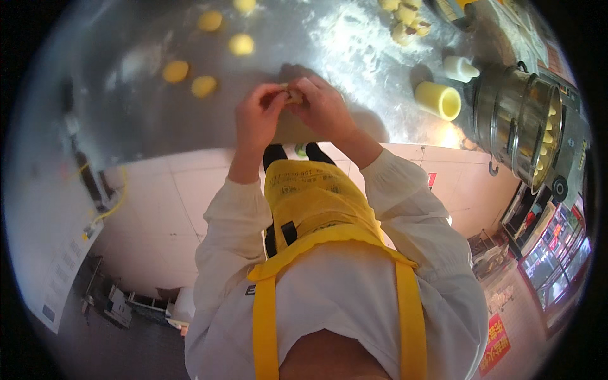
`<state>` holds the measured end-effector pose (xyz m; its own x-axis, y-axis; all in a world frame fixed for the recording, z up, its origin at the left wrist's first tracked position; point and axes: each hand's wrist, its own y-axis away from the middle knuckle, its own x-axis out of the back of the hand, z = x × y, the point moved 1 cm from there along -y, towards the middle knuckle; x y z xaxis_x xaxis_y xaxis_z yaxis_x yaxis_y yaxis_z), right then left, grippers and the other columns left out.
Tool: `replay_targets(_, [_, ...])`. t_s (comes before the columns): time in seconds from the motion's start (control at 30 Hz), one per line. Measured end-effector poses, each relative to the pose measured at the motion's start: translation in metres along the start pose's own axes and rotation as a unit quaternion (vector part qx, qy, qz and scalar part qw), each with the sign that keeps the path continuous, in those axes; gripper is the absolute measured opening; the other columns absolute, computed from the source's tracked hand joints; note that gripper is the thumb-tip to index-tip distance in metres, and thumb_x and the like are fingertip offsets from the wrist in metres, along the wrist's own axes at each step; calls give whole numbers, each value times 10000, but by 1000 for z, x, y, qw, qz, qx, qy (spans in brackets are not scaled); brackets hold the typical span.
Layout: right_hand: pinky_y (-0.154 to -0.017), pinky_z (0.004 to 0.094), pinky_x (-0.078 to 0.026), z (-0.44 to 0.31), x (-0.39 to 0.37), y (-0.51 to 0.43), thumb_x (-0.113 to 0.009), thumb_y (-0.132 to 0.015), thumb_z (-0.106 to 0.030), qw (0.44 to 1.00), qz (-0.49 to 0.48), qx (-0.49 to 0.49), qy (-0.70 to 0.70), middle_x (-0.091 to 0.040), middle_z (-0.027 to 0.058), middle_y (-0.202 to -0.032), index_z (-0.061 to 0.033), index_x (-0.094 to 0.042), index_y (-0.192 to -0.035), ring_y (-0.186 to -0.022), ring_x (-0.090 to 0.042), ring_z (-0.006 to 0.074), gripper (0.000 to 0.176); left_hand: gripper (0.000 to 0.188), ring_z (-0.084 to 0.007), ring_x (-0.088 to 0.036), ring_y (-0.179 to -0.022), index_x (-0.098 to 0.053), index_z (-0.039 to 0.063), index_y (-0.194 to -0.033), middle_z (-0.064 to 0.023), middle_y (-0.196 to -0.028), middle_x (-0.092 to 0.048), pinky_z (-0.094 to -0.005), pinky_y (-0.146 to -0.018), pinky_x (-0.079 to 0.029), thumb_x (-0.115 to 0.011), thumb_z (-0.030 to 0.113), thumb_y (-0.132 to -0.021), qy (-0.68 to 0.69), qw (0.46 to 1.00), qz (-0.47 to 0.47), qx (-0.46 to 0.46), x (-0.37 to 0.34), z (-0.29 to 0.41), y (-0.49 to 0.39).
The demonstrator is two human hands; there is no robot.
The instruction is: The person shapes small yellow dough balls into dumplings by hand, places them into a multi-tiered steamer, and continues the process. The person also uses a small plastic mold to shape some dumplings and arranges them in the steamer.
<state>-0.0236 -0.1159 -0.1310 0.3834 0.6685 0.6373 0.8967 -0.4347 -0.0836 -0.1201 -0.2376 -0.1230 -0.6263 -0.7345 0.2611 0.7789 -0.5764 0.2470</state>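
My left hand [258, 113] and my right hand [324, 105] meet above the front edge of a metal worktable [142, 118]. Between their fingertips is a small piece of pale dough [294, 97], pinched from both sides. Fingers cover most of it, so its full shape is hidden. Left of my hands lie several flat yellow dough rounds, among them one dough round [204, 87] close to my left hand. White flour [349, 45] is spread over the tabletop beyond my right hand.
At the far right of the tabletop sit several shaped dough pieces [406, 21] with brownish patches. A yellow cylindrical container [437, 99] lies near a white squeeze bottle [460, 69]. A stacked metal steamer [515, 126] with pale pieces inside stands at the right edge.
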Motion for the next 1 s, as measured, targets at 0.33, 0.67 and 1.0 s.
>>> replay_targets(0.33, [-715, 325, -466, 17, -13, -39, -535, -901, -248, 993, 26, -62, -102, -605, 74, -832, -46, -589, -916, -752, -575, 213, 209, 174, -144, -571, -684, -593, 61, -912, -56, -782, -601, -271, -646, -475, -684, 82, -765, -21, 998, -12, -66, -8, -47, -5])
replay_targets(0.67, [-729, 380, -441, 22, -50, -56, -543, -867, -180, 988, 80, 125, 50, -572, 107, -814, -64, -570, -888, -776, -550, 282, 121, 314, -121, -596, -750, -494, 1, -1197, -57, -866, -621, -242, -684, -488, -528, 86, -897, 227, 967, 40, 113, -18, -23, 27])
replay_targets(1.0, [-687, 289, -466, 18, -51, -69, -515, -895, -143, 984, 52, 153, 78, -582, 112, -835, -50, -571, -944, -739, -562, 235, 119, 352, -121, -598, -680, -475, 42, -1263, -78, -826, -627, -259, -655, -497, -482, 91, -914, 166, 981, 26, 100, -23, -31, 29])
